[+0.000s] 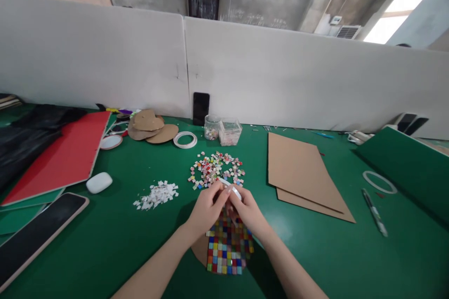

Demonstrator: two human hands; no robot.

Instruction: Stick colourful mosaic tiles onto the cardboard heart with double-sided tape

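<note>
My left hand [206, 209] and my right hand [247, 208] meet in the middle of the view, with fingers closed around a narrow white ring that looks like a roll of tape [232, 188]. Much of the roll is hidden behind the fingers. Below the hands lies a round cardboard disc [199, 248], partly covered with rows of coloured mosaic tiles [228, 254]. Just beyond the fingertips, small loose tiles [206, 168] are scattered in a heap. A pile of small white paper pieces [157, 195] lies left of my left hand.
Behind the tiles stand two clear containers [230, 131] and a phone [201, 108] leaning on the partition [280, 79]. Cardboard sheets [301, 168], a pen [374, 212] and a white ring [379, 182] lie right. Left are cardboard discs [163, 134], a white case [99, 182] and a dark-screened device [38, 238].
</note>
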